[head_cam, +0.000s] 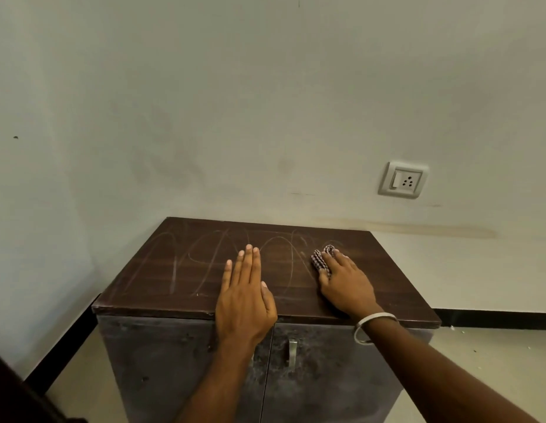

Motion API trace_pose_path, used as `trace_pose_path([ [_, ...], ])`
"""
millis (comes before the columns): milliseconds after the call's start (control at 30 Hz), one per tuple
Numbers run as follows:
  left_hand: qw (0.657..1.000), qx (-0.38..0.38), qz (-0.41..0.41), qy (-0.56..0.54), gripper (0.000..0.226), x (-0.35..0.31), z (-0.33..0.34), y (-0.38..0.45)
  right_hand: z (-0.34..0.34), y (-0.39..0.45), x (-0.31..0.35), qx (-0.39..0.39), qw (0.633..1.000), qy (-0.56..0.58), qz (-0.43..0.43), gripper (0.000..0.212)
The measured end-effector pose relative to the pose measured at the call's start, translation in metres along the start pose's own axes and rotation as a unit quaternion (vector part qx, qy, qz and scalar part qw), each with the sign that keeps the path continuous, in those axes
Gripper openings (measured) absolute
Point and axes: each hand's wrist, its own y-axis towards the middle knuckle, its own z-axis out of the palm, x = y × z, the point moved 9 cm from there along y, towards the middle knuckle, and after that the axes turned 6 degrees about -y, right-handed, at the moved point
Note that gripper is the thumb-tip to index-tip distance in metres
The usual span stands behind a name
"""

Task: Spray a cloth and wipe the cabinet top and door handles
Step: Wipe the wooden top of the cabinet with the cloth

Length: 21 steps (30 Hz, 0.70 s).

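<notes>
Half the cloth (321, 260) under right hand (345, 283)

Pale scuffed wall (235, 102), 1 socket (403, 180), dark skirting (494, 319), seemingly beige floor (479, 377).

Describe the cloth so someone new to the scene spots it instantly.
Find the dark brown cabinet top against the pale wall. On its right side the right hand presses down flat; the cloth is the small checked bundle poking out beyond its fingers. It is the only patterned fabric there.
</notes>
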Motion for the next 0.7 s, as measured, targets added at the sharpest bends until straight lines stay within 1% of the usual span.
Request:
trace_pose_path([
  [100, 1.0, -0.001, 0.0, -0.005, 0.065, 0.0, 0.0, 0.0, -0.004, 0.005, -0.023, -0.002, 1.0, -0.007, 0.007, 0.055],
  [267, 1.0, 0.001, 0.002, -0.016, 0.066, 0.002, 0.002, -0.001, -0.008, 0.014, -0.08, 0.01, 0.997, -0.007, 0.08, 0.057],
  [333, 1.0, -0.002, 0.001, -0.019, 0.066, 0.001, 0.002, -0.001, -0.007, 0.018, -0.089, 0.011, 0.995, -0.005, 0.099, 0.057],
  [467, 1.0, -0.003, 0.002, -0.024, 0.066, 0.001, 0.003, -0.001, -0.005, 0.024, -0.076, 0.003, 0.993, -0.014, 0.121, 0.056],
  [700, 1.0, -0.001, 0.002, -0.029, 0.067, 0.001, 0.003, -0.001, 0.009, 0.036, -0.003, 0.004, 0.999, -0.018, 0.027, 0.056],
])
